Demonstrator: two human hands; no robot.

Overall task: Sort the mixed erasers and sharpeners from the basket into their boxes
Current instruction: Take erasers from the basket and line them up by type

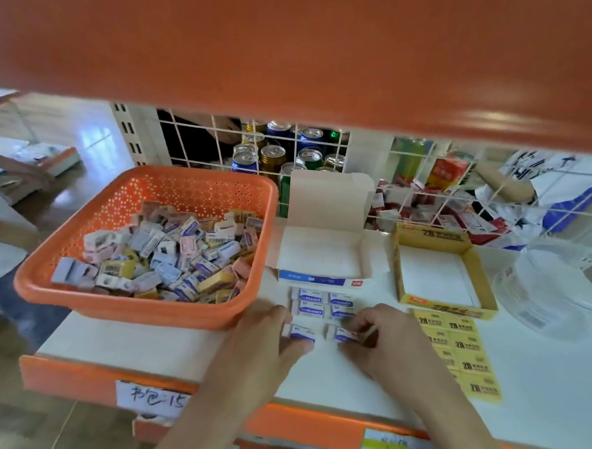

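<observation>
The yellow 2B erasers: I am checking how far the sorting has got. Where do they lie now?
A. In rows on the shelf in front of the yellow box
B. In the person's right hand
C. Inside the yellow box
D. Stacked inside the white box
A: the yellow 2B erasers lie flat in rows on the white shelf, just in front of the yellow box, whose inside looks empty.
</observation>
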